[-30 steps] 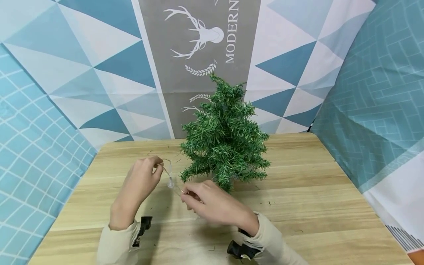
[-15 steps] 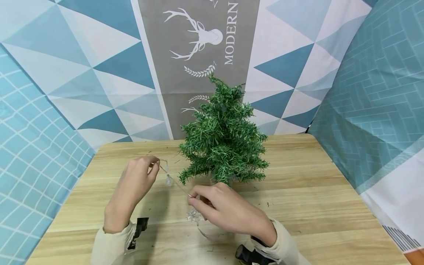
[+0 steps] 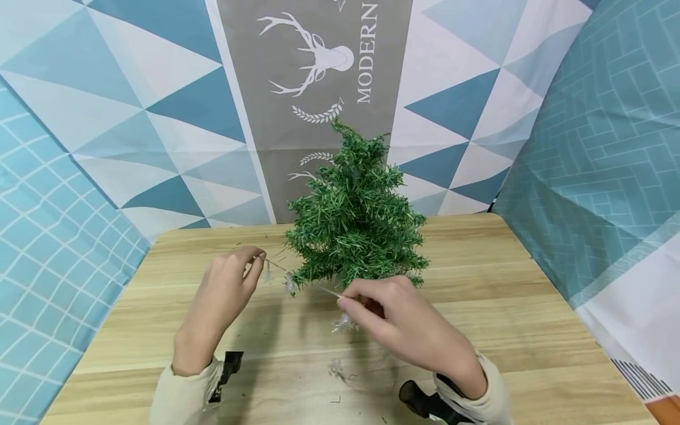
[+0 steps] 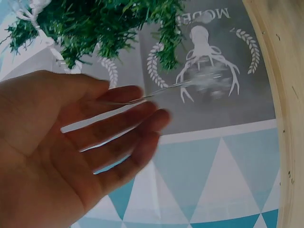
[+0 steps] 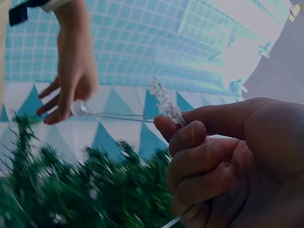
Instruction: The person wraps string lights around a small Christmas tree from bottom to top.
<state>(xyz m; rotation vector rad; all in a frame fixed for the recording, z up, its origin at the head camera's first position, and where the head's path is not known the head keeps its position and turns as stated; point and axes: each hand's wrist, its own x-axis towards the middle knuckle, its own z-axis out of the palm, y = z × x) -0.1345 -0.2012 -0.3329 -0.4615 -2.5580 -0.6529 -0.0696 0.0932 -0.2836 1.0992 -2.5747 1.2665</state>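
Between thumb and index finger my left hand [image 3: 225, 301] pinches a thin wire, left of the green tree [image 3: 356, 218]. A clear ornament [image 3: 290, 282] hangs on the wire between the hands, by the lower left branches. My right hand [image 3: 409, 324], in front of the tree, pinches the same string, with a clear ornament [image 3: 344, 322] just under its fingertips. In the right wrist view a clear spiky ornament [image 5: 166, 104] stands at the right hand's [image 5: 223, 161] thumb and finger. The left wrist view shows the wire crossing the left hand's [image 4: 80, 137] fingertips.
Another clear ornament [image 3: 337, 368] hangs or lies below the right hand; which, I cannot tell. Small green bits are scattered on the wooden table [image 3: 504, 330]. Patterned cloth [image 3: 175, 118] stands behind the table, with blue cloth on both sides.
My right hand has moved right and slightly up, drawing out a longer stretch of string between the hands. More ornaments show. My left hand has stayed nearly in place, pinching the wire.
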